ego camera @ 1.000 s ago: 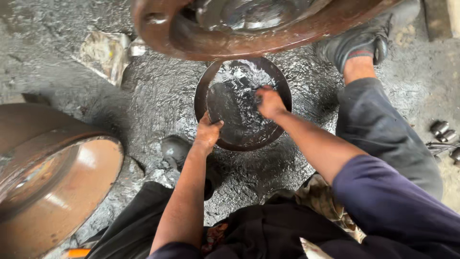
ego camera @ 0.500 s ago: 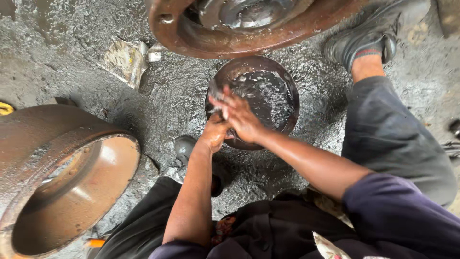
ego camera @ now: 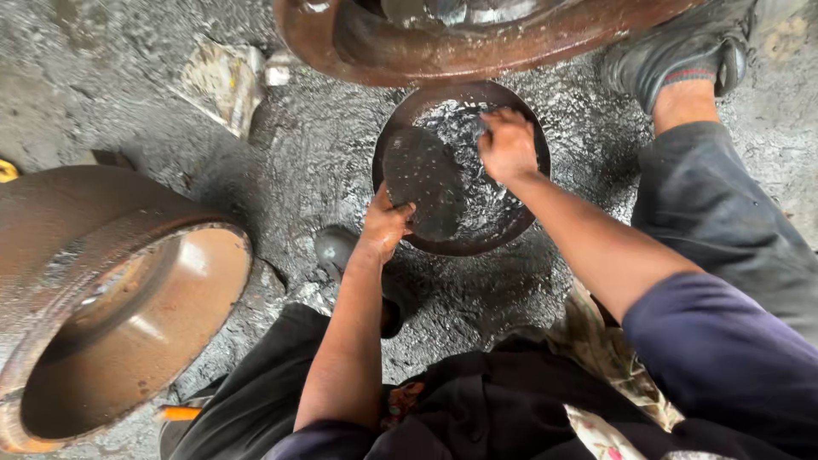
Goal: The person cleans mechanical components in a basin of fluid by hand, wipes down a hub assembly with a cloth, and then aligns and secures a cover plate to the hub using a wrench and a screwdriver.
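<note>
View from the head camera, looking down past the person's knees at a greasy concrete floor [ego camera: 256, 162]. The left hand [ego camera: 385, 226] reaches forward with the forearm almost straight and the wrist slightly bent; its fingers and thumb are pinched on the lower edge of a dark round disc [ego camera: 423, 181], which it holds tilted against the near left side of a shallow round pan [ego camera: 520, 217]. The pan sits on the floor directly ahead and contains shiny dark liquid. The right arm crosses in from the lower right, elbow bent, in a dark blue sleeve [ego camera: 724, 358]. The right hand [ego camera: 508, 145] hovers over the middle of the pan, knuckles up and fingers curled downward; whether it grips anything cannot be told, since the fingertips are hidden beneath the hand. The two hands are near each other, with the disc between them.

Just beyond the pan, a large rusty brown drum [ego camera: 477, 43] overhangs its far rim. A second rusty drum [ego camera: 111, 307] lies on its side at the left, open face toward the camera, well apart from the pan. A crumpled scrap of paper [ego camera: 217, 81] lies on the floor at upper left. At upper right, a foot in a dark shoe [ego camera: 673, 51] rests just beside the pan, with the trouser leg [ego camera: 724, 213] running down the right edge.
</note>
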